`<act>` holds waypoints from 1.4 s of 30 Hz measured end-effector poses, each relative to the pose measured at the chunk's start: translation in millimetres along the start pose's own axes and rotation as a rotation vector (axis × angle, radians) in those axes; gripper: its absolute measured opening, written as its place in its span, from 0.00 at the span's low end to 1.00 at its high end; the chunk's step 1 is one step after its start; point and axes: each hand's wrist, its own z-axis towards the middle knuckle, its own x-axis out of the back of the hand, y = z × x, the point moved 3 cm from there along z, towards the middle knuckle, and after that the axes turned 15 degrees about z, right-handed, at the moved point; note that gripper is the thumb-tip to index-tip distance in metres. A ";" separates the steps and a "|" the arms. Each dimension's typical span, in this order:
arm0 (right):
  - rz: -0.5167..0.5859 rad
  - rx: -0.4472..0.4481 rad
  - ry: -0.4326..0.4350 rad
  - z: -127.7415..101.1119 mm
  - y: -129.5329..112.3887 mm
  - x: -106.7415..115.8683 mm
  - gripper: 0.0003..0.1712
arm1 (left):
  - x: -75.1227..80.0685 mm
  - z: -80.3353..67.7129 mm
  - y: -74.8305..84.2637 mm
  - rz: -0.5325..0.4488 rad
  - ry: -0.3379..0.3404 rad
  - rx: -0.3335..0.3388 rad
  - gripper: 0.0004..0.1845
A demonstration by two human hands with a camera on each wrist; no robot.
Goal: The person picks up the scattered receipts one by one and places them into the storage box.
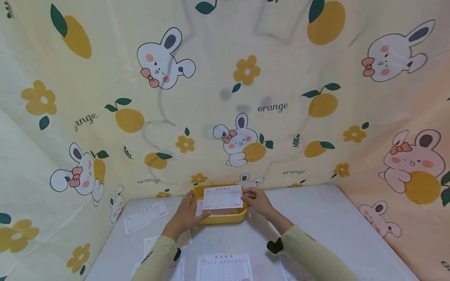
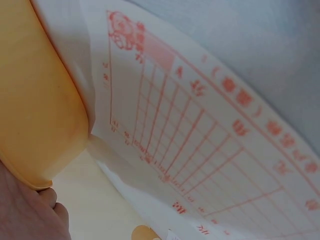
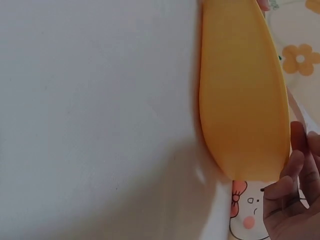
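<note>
Both your hands held one printed form [image 1: 222,197] over the yellow tray [image 1: 222,216] at the table's far edge: left hand [image 1: 185,215] pinching its near-left corner, right hand [image 1: 258,200] gripping its right edge.

Tray [image 1: 221,218] at table's [image 1: 316,218] far edge, against the curtain [image 1: 225,97]. Slip [image 1: 223,197] over the tray, held between left hand [image 1: 185,216] at its left and right hand [image 1: 258,200] at its right. Sheet [image 1: 145,217] left of the tray, well apart. More forms [image 1: 224,267] along the near edge, between and beside both sleeves.
</note>
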 end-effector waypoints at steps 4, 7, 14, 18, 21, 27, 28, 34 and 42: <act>-0.023 0.010 -0.012 -0.8 -1.4 -2.8 0.08 | 0.2 0.4 0.0 0.008 0.007 -0.008 0.67; -0.032 0.024 -0.020 -1.4 -1.3 -4.4 0.08 | 0.8 -0.3 0.4 0.006 0.007 -0.008 0.67; -0.050 0.048 -0.032 -1.0 -1.3 -8.4 0.07 | 0.8 0.0 1.7 0.002 0.011 -0.005 0.65; -0.065 0.049 -0.036 1.1 1.8 -9.8 0.06 | 1.9 -0.5 4.7 0.002 0.013 0.000 0.63; -0.080 0.043 -0.036 3.0 5.4 -10.5 0.05 | 3.6 -1.7 6.0 -0.006 0.008 0.012 0.63; -0.099 0.045 -0.030 4.0 6.2 -12.1 0.05 | 3.0 -1.3 5.0 0.003 -0.006 0.026 0.62; -0.101 0.044 -0.029 3.8 6.0 -12.5 0.05 | 3.2 -1.3 4.8 0.008 -0.007 0.027 0.62; -0.134 0.054 -0.015 3.6 5.7 -15.2 0.06 | 3.3 -1.4 3.6 0.022 -0.002 0.019 0.63; -0.158 0.087 -0.009 2.2 5.5 -16.6 0.06 | 4.8 -3.9 4.3 0.006 0.003 0.018 0.62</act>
